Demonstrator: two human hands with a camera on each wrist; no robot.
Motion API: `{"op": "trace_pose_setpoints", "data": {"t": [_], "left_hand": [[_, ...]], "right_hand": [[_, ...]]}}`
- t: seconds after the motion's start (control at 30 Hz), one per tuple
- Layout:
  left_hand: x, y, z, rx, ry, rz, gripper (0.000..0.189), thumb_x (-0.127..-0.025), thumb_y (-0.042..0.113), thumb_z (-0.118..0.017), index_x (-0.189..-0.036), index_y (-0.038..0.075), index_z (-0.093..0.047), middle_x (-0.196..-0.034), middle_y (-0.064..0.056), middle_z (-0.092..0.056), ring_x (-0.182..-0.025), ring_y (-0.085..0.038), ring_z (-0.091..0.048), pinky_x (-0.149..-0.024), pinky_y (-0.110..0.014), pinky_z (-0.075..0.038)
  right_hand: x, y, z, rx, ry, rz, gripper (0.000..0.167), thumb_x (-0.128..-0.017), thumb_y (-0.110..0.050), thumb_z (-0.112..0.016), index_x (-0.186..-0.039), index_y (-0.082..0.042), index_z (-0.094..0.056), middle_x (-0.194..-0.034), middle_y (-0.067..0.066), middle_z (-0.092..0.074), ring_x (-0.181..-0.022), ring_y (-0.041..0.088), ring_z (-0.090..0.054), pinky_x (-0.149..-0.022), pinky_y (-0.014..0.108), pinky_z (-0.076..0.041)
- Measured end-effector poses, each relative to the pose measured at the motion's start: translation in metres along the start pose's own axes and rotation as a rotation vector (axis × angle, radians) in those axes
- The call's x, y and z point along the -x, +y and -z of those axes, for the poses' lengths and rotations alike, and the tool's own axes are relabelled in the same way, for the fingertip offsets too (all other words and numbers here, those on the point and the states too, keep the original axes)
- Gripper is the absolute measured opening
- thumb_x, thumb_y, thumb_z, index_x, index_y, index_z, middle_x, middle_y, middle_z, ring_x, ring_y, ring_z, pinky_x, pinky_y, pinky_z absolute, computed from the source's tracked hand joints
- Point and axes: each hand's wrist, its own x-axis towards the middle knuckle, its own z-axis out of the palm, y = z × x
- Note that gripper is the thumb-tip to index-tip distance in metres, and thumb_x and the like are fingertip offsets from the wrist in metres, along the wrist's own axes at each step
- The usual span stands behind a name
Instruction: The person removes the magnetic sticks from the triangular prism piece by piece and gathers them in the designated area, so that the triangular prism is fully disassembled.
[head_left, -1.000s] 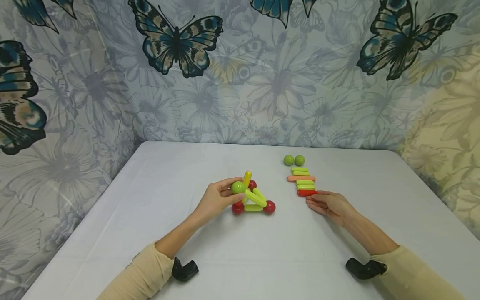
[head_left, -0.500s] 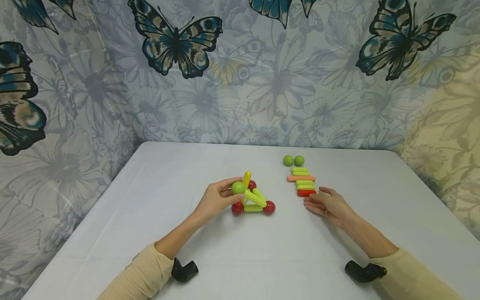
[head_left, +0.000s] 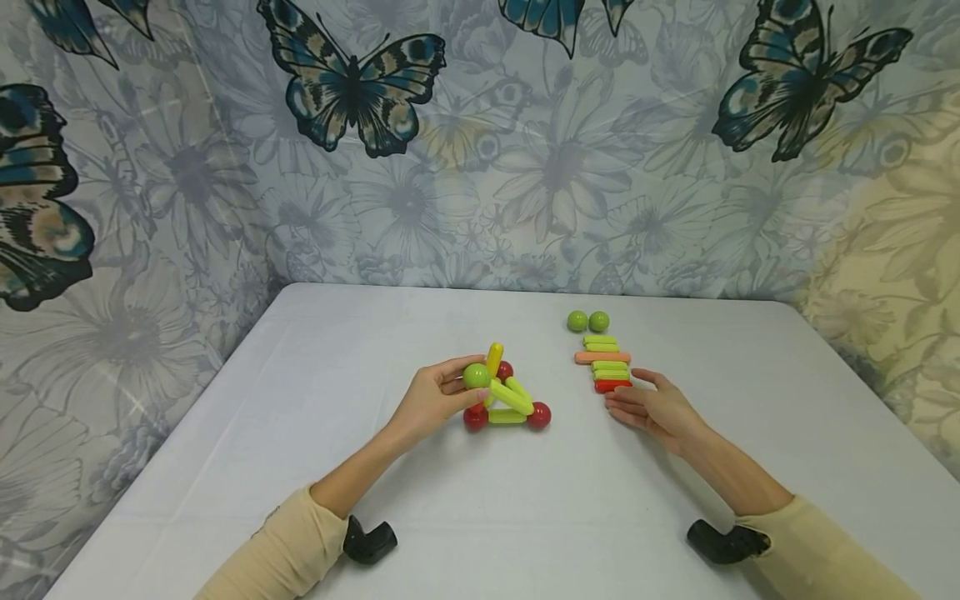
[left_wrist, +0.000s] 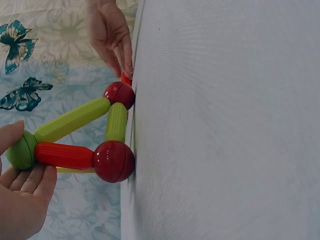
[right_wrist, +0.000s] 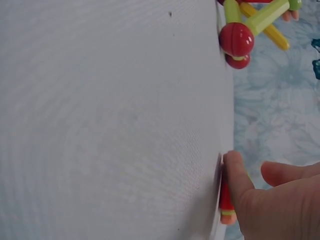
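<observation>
My left hand (head_left: 437, 393) holds a green ball (head_left: 476, 375) between thumb and fingers. That ball tops a frame of rods and red balls; a red rod (left_wrist: 65, 155) and a lime rod (left_wrist: 75, 119) run down from it to red balls (left_wrist: 114, 161) on the table. A yellow rod (head_left: 494, 358) sticks up at the frame's far side. My right hand (head_left: 663, 415) has its fingers extended by a loose red rod (head_left: 612, 387), thumb raised apart from them. In the right wrist view a fingertip lies along this red rod (right_wrist: 226, 195), partly hiding it.
Beyond the loose red rod, lime rods (head_left: 611, 365) and a longer orange rod (head_left: 602, 357) lie in a row on the white table (head_left: 375, 333). Two green balls (head_left: 577, 321) sit at the row's far end. A patterned wall (head_left: 525, 208) stands behind the table.
My right hand has let go of the loose red rod: its thumb has lifted away and the fingers have shifted slightly left. The left hand and the frame have stayed put.
</observation>
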Motion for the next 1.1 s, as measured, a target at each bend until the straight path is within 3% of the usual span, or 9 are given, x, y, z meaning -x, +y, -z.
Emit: {"op": "trace_pose_setpoints", "data": {"t": [0.17, 0.43, 0.67, 0.87, 0.97, 1.1], "left_hand": [[-0.008, -0.017, 0.002, 0.007, 0.012, -0.004, 0.054, -0.086, 0.004, -0.071, -0.135, 0.001, -0.052, -0.134, -0.016, -0.052, -0.117, -0.026, -0.056, -0.087, -0.029, -0.050], [-0.009, -0.020, 0.004, 0.009, 0.010, -0.031, 0.052, -0.086, 0.008, -0.072, -0.135, 0.003, -0.054, -0.132, -0.015, -0.054, -0.116, -0.025, -0.057, -0.087, -0.028, -0.050], [-0.010, -0.022, 0.005, 0.018, -0.003, -0.046, 0.052, -0.086, 0.008, -0.071, -0.135, 0.003, -0.053, -0.132, -0.016, -0.054, -0.115, -0.025, -0.057, -0.088, -0.028, -0.050], [-0.009, -0.022, 0.005, 0.021, 0.000, -0.033, 0.052, -0.086, 0.008, -0.071, -0.135, 0.004, -0.053, -0.133, -0.015, -0.054, -0.115, -0.024, -0.058, -0.087, -0.028, -0.050], [-0.009, -0.022, 0.005, 0.028, -0.007, -0.036, 0.052, -0.086, 0.008, -0.071, -0.135, 0.003, -0.053, -0.132, -0.015, -0.054, -0.114, -0.024, -0.058, -0.087, -0.028, -0.050], [-0.009, -0.022, 0.005, 0.032, -0.017, -0.050, 0.051, -0.087, 0.008, -0.070, -0.135, 0.002, -0.053, -0.131, -0.016, -0.055, -0.113, -0.024, -0.059, -0.087, -0.029, -0.051]], "right_hand": [[0.000, -0.001, 0.000, 0.004, -0.003, -0.001, 0.075, -0.100, -0.007, -0.047, -0.151, -0.004, 0.008, -0.098, 0.006, -0.064, -0.088, 0.019, -0.068, -0.084, 0.035, -0.052], [0.000, -0.006, -0.004, 0.140, 0.000, 0.027, 0.066, -0.100, -0.017, -0.052, -0.148, 0.005, -0.012, -0.098, 0.003, -0.063, -0.087, 0.014, -0.066, -0.081, 0.031, -0.054], [-0.005, -0.011, -0.014, 0.197, -0.124, 0.096, 0.058, -0.098, -0.022, -0.057, -0.142, 0.005, -0.031, -0.119, 0.012, -0.054, -0.103, 0.018, -0.061, -0.088, 0.029, -0.050], [-0.011, -0.014, -0.032, 0.162, -0.251, 0.167, 0.056, -0.098, -0.019, -0.056, -0.141, 0.008, -0.033, -0.117, 0.011, -0.055, -0.102, 0.020, -0.061, -0.089, 0.029, -0.050], [-0.014, -0.016, -0.043, 0.105, -0.291, 0.164, 0.054, -0.099, -0.016, -0.053, -0.140, 0.010, -0.028, -0.107, 0.008, -0.060, -0.100, 0.019, -0.062, -0.090, 0.030, -0.050], [-0.018, -0.019, -0.057, 0.006, -0.327, 0.131, 0.055, -0.100, -0.015, -0.052, -0.142, 0.008, -0.025, -0.108, 0.008, -0.060, -0.106, 0.023, -0.059, -0.093, 0.033, -0.048]]}}
